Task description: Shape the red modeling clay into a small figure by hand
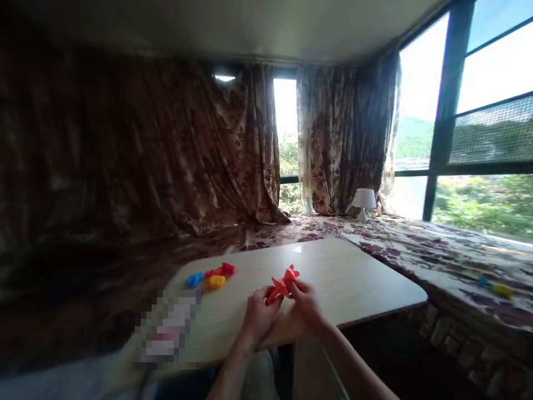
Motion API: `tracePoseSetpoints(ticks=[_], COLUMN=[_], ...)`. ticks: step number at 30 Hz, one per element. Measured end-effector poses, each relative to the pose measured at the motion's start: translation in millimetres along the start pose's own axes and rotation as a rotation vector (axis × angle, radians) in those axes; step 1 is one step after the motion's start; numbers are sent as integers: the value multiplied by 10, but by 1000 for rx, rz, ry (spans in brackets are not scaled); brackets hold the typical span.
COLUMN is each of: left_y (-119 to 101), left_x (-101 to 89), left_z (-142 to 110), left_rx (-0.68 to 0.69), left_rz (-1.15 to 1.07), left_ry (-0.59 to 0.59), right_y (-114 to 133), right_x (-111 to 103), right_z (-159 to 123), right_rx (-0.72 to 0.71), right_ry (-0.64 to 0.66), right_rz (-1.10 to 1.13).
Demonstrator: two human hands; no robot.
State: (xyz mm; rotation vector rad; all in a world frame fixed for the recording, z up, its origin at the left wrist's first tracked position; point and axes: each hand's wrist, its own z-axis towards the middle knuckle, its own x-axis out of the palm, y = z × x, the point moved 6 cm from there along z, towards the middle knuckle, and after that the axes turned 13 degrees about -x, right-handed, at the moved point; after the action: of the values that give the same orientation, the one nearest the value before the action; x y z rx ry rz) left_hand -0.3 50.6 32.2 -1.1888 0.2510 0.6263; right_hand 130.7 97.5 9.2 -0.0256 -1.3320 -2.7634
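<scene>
Both of my hands hold a coral-red object with pointed tips (281, 285) just above the near part of the light wooden table (341, 278). Its exact kind is too small to make out. My left hand (260, 314) pinches its lower left end. On the other side, my right hand (307, 306) has its fingers closed at the right of the same object. To the left on the tabletop lie a blue piece (194, 279), a yellow piece (215, 282) and red pieces (227, 269), close together.
A blurred-out pixelated patch (169, 328) covers something at the table's left. Past the far edge stands a white lamp (365, 203) on a flower-patterned surface (400, 233). A yellow thing (502, 290) and a small blue thing (483, 280) lie at the right. Curtains (250, 144) hang behind.
</scene>
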Motion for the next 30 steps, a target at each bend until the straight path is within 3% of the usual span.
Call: tracePoseSetpoints(ticks=[11, 30], left_y=[-69, -17], left_x=[-52, -36], left_z=[-22, 3], left_rx=[37, -55], left_rz=[243, -158], left_ry=[-119, 9], right_y=[154, 179], right_x=[76, 60], right_z=[-30, -29], right_rx=[-19, 12], right_ry=[96, 75], right_rz=[-16, -2])
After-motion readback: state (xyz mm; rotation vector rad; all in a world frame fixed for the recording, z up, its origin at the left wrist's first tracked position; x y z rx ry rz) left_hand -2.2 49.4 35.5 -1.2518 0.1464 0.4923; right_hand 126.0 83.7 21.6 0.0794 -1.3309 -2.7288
